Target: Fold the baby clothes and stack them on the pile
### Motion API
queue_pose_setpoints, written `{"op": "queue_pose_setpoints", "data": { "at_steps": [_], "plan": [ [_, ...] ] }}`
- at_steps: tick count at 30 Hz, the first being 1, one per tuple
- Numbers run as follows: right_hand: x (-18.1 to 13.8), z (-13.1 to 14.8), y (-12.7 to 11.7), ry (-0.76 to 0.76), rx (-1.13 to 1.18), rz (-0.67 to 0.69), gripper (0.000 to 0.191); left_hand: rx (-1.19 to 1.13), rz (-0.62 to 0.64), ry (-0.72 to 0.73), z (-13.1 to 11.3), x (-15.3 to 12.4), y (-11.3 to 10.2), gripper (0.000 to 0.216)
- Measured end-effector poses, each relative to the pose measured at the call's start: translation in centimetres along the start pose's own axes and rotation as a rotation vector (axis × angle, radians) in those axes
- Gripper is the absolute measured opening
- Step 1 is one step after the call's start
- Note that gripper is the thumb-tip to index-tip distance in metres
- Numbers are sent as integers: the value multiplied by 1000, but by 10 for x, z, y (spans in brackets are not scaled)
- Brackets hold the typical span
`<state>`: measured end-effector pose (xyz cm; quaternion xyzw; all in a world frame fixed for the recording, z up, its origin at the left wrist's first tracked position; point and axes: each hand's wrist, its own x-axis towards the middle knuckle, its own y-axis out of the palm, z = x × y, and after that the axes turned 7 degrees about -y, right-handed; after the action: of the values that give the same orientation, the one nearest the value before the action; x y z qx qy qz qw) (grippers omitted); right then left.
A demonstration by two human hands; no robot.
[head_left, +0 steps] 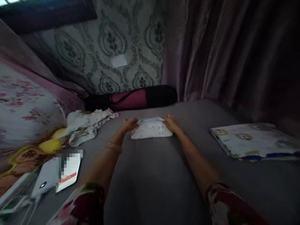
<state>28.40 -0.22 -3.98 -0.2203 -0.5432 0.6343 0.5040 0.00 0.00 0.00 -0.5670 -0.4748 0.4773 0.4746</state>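
A small white cloth garment (152, 129) with faint printed spots and a blue-trimmed upper edge lies folded flat on the grey bed sheet (150, 175). My left hand (130, 123) grips its upper left corner with curled fingers. At the opposite upper corner, my right hand (171, 122) has its fingers closed on the same edge. The garment's kind cannot be made out from this fold. Both forearms reach forward over the sheet, with a bracelet on the left wrist.
A crumpled printed cloth (87, 125) lies to the left, near a yellow item (50, 145) and a white device with a cable (47, 178). On the right rests a folded patterned cloth (253, 140). A black and pink long bag (131, 98) lies along the wall.
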Motion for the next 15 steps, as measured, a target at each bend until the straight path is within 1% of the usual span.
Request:
{"op": "queue_pose_setpoints", "data": {
  "at_steps": [2,4,8,11,15],
  "plan": [
    [-4,0,-13,-51,70,-15,28,-32,-37,35,6,-10,-12,30],
    [-9,0,-27,-109,159,-4,25,-93,-31,80,11,-22,-25,29],
    [-25,2,-61,-226,373,95,23,-299,105,193,13,-51,-47,31],
    [-43,8,-86,-221,478,150,33,-465,170,223,11,-76,-60,35],
    [-68,19,-111,-141,593,273,46,-601,239,274,7,-106,-69,35]
  ]
}}
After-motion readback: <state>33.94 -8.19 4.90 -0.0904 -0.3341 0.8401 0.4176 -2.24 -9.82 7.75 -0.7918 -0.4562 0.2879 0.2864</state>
